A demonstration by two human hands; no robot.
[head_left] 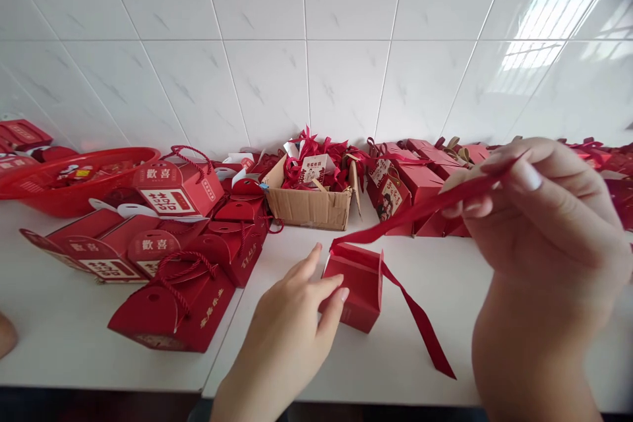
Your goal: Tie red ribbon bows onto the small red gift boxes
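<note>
Small red cardboard gift box (357,290), steadied by left hand (289,326) with fingers resting open, long red satin ribbon (420,211) pinched taut by right hand (539,211), white table (445,264) beneath.

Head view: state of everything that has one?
small red box, upright, ribbon over its top
ribbon, one end pulled taut, other slack on table
left hand, fingers extended against small red box
right hand, pinching ribbon
cardboard box, open, full of ribbons
handled red box, lying on its side
</note>
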